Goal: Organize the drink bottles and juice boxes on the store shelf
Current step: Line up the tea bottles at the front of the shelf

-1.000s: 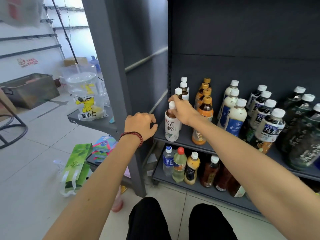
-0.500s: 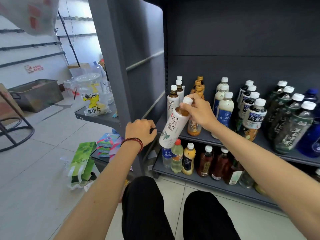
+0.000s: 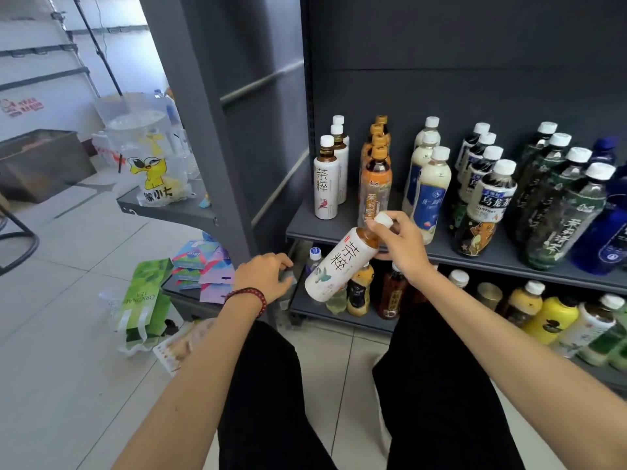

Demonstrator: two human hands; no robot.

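the right hand [image 3: 403, 245] holds the white bottle [image 3: 334, 266] at its neck, with the fingers [image 3: 402, 228] closed round the cap end. the bottle hangs tilted, base low and to the left. it is off the shelf [image 3: 302, 222], just in front of the white row [image 3: 326, 178] and lower than it. the left hand [image 3: 263, 276] has its fingers curled on the post [image 3: 217, 164], left of the white row, and holds no bottle.

i think the step is to stand this bottle at the front of the white row, where a free spot shows. to do it well, first bring the bottle upright, because a grip at the neck lets the heavy base swing. then set the base flat directly in front of the white row, label forward, without knocking the orange row [image 3: 375, 178] just right of the white row. let go only when it stands steady.
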